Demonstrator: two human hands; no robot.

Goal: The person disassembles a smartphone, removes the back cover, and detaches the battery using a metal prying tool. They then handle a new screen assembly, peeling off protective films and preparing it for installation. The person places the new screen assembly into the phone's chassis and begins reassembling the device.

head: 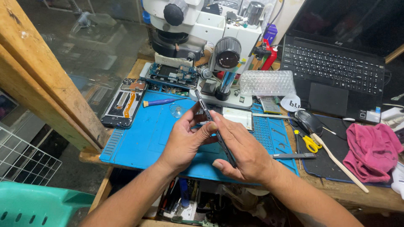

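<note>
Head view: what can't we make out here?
- Phone in the left hand and right hand: seen edge-on, faces not visible; lower end hidden by the right palm.
- Laptop: screen dark, cut off by the top edge.
- Microscope: top cut off by the frame.
- Parts under the bench: dark, too small.

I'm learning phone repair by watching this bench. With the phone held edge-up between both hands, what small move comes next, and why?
Probably slide the left hand thumbnail further along the phone edge. The right hand steadies the lower end, and both thumbs sit on that thin edge over the blue mat.
</note>
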